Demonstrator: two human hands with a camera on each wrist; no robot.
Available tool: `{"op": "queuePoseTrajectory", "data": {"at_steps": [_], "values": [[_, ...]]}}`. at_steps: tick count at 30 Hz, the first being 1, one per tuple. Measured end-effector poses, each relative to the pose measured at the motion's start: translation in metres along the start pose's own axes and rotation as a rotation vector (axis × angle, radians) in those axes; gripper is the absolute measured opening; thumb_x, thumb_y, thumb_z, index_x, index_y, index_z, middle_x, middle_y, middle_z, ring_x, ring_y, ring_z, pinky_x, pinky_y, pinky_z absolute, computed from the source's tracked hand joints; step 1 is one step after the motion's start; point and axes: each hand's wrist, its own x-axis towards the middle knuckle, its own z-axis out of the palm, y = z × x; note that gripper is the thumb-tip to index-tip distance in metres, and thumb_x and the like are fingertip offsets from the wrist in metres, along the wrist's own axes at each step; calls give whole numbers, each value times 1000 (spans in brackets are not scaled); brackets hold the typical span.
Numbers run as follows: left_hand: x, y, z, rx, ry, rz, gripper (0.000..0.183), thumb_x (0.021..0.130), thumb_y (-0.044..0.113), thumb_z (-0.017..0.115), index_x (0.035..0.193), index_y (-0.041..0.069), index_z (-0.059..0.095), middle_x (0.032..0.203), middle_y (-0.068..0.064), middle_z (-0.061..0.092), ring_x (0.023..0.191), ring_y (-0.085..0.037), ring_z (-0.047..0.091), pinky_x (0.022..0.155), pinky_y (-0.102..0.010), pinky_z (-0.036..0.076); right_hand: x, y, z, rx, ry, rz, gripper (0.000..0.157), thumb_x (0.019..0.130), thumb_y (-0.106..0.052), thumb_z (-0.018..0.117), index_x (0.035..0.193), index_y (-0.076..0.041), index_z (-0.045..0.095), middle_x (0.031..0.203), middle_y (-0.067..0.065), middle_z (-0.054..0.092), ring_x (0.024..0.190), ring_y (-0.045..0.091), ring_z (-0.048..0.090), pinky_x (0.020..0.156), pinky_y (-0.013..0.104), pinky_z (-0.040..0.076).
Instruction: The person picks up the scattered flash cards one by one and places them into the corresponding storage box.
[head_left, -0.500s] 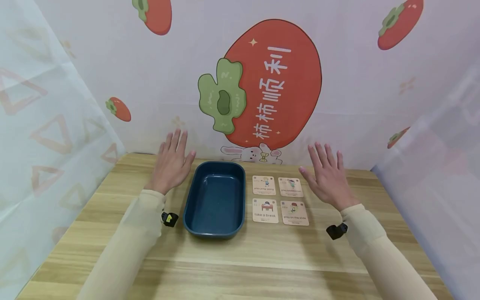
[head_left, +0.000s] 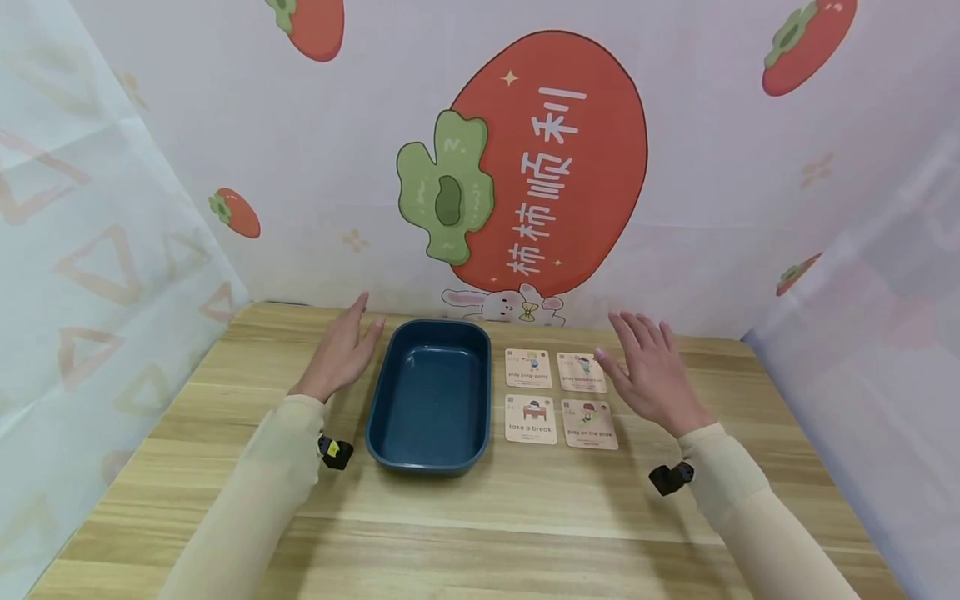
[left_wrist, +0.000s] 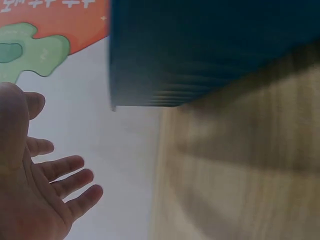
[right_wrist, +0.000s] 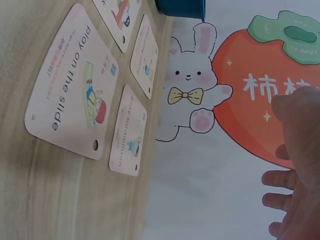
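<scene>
A dark blue rectangular tray (head_left: 431, 408) stands on the wooden table, its inside bare. Just left of it my left hand (head_left: 339, 354) is raised, fingers extended and holding nothing; the left wrist view shows its spread fingers beside the tray's side wall (left_wrist: 200, 55). Right of the tray lie picture cards in two rows: "play ping-pong" (head_left: 528, 368), "play badminton" (head_left: 579, 379), "take a break" (head_left: 530, 419) and "play on the slide" (head_left: 589, 425). My right hand (head_left: 654, 375) hovers beside the right-hand cards with its fingers loosely straight and nothing in them.
A white cloth backdrop (head_left: 705, 208) printed with persimmons and a rabbit rises behind the table (head_left: 480, 542). Hanging cloth also flanks the left (head_left: 82, 333) and right (head_left: 862, 350) sides. A small black camera sits on each wrist.
Both hands have come down a little from their flat, raised pose. The left hand has turned more edge-on, and the right fingers have dipped. Tray and cards stay in place.
</scene>
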Motion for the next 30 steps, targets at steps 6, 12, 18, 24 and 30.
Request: {"op": "queuePoseTrajectory", "data": {"at_steps": [6,12,18,24,30], "values": [[-4,-9,8,-63,-74,-35,68,111,40,35,162,3,12,154,-32,36,138,-48,41,110,-65,33,-5,-3,5,8,-19,-8,66,105,-37,55,154,1,35,151,27,41,142,48,30,118,66,14],[-6,-14,17,-88,-164,-61,70,111,44,33,162,1,11,149,-34,42,131,-49,49,107,-63,40,-10,-4,9,41,-39,-10,67,104,-37,56,155,1,34,151,27,41,142,48,32,117,66,15],[-8,-17,24,-109,-230,-78,72,111,46,33,162,1,12,146,-35,45,134,-49,47,109,-62,37,-14,-6,12,50,-78,2,67,105,-37,55,156,0,32,152,27,40,142,47,31,118,65,14],[-7,-17,27,-123,-243,-59,67,112,41,34,161,0,16,143,-34,50,130,-46,52,108,-61,40,-18,-6,14,43,-112,18,69,105,-39,54,157,-1,30,153,27,39,143,47,30,118,65,14],[-7,-17,28,-145,-262,-60,64,112,37,35,162,2,16,147,-33,46,130,-45,52,108,-60,40,-22,-5,17,44,-121,19,69,105,-41,54,158,-2,30,154,27,38,143,47,30,117,66,15]]}}
